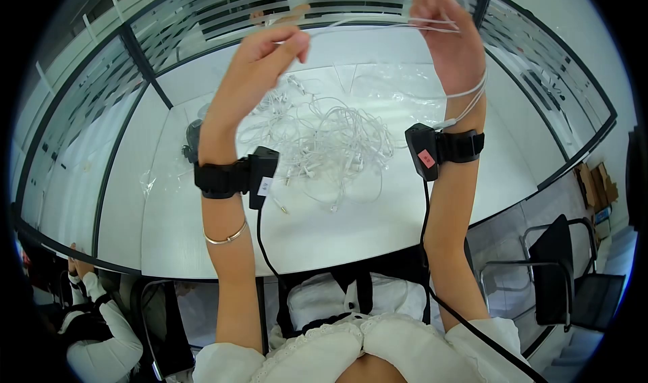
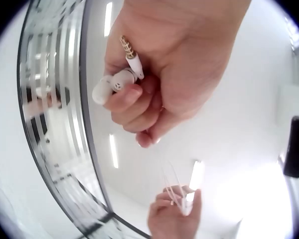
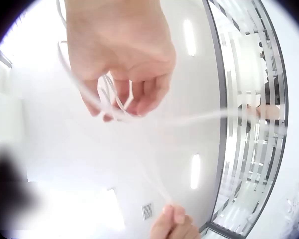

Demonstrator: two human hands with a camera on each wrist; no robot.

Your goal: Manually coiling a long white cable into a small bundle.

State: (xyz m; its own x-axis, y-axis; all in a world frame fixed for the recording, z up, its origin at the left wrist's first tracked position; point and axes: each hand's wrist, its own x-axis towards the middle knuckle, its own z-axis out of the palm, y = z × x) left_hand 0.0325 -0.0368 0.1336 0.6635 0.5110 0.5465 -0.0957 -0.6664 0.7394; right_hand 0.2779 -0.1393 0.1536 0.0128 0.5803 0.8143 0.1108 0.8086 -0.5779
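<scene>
My left hand (image 1: 260,72) is raised over the table, fingers curled round white earbuds (image 2: 120,82) and a gold-tipped plug (image 2: 128,48). White cord (image 1: 364,22) stretches from it to my right hand (image 1: 455,49), whose curled fingers grip several strands (image 3: 114,99). More of the cord loops down round the right wrist, with a white piece (image 1: 444,124) lying beside the wrist camera. Below both hands a tangled heap of white earphone cables (image 1: 331,140) lies on the table (image 1: 324,238).
Clear plastic bags (image 1: 398,79) lie behind the heap, and a dark object (image 1: 194,137) is at the table's left. A striped glass partition (image 1: 223,15) curves round the far side, with a person behind it. A black chair (image 1: 553,268) stands at right; another person sits at lower left.
</scene>
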